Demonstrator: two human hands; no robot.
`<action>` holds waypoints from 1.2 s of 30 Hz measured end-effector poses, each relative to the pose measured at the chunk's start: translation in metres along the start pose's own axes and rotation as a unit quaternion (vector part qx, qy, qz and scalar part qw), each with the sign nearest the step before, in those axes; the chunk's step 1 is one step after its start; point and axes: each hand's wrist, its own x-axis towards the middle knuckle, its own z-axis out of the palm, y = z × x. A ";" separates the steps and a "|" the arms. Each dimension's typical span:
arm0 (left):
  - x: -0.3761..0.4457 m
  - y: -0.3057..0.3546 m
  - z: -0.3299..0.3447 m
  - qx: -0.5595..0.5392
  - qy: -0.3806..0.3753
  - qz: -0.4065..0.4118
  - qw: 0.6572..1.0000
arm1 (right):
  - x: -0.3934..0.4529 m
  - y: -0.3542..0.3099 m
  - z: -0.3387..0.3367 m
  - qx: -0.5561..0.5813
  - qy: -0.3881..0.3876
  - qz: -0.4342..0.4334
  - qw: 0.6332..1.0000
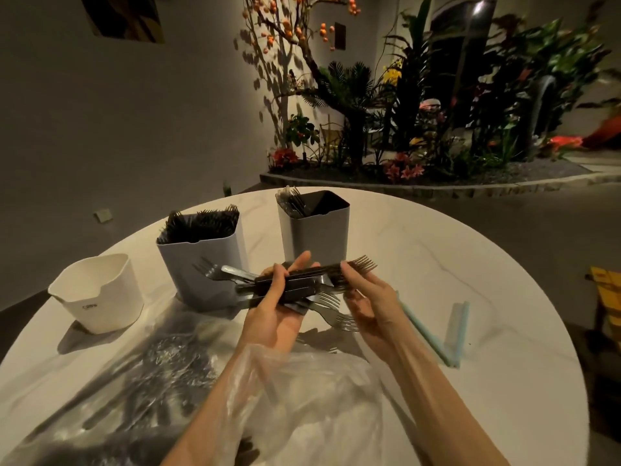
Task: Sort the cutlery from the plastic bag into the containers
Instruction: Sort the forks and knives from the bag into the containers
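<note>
My left hand (275,311) holds a bundle of dark plastic forks (302,285) above the table, palm up. My right hand (366,297) pinches the same bundle near the tines at its right end. A grey container (201,267) behind the bundle on the left is packed with black forks. A second grey container (316,230) further back holds a few clear forks at its left side. A white container (100,294) stands at the far left. The clear plastic bag (161,391) with more dark cutlery lies in front, draped over my left forearm.
The round white marble table (470,297) carries two pale blue straws (433,334) to the right of my hands. A yellow object (605,284) sits past the table's right edge. Plants and flowers fill the background.
</note>
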 end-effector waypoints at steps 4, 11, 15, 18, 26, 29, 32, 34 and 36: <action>0.001 0.008 0.002 -0.014 -0.002 0.028 1.000 | -0.008 0.011 0.016 -0.038 -0.041 0.065 0.996; 0.006 0.026 -0.007 -0.033 -0.033 0.012 0.999 | -0.017 0.016 0.025 -0.082 -0.153 0.148 0.974; 0.007 0.021 -0.010 -0.058 0.001 0.026 0.998 | -0.008 0.022 0.023 -0.101 -0.072 0.066 0.990; 0.004 0.016 -0.006 -0.074 -0.010 0.028 0.997 | -0.005 0.025 0.022 -0.040 -0.063 0.039 0.996; -0.018 -0.004 0.012 0.002 -0.050 -0.029 0.998 | -0.006 0.027 0.026 0.115 -0.045 -0.005 0.992; -0.020 -0.005 0.012 0.019 -0.057 -0.045 0.997 | 0.001 0.022 0.020 0.129 -0.007 -0.006 0.992; -0.018 0.001 0.009 0.000 -0.051 -0.073 0.996 | 0.004 0.014 0.013 0.125 0.065 -0.016 0.990; -0.014 0.006 0.005 -0.004 -0.034 -0.101 0.994 | 0.007 0.006 0.007 0.133 0.106 -0.024 0.985; -0.009 0.009 0.002 0.030 -0.004 -0.114 0.993 | 0.010 -0.002 -0.002 0.130 0.118 -0.018 0.984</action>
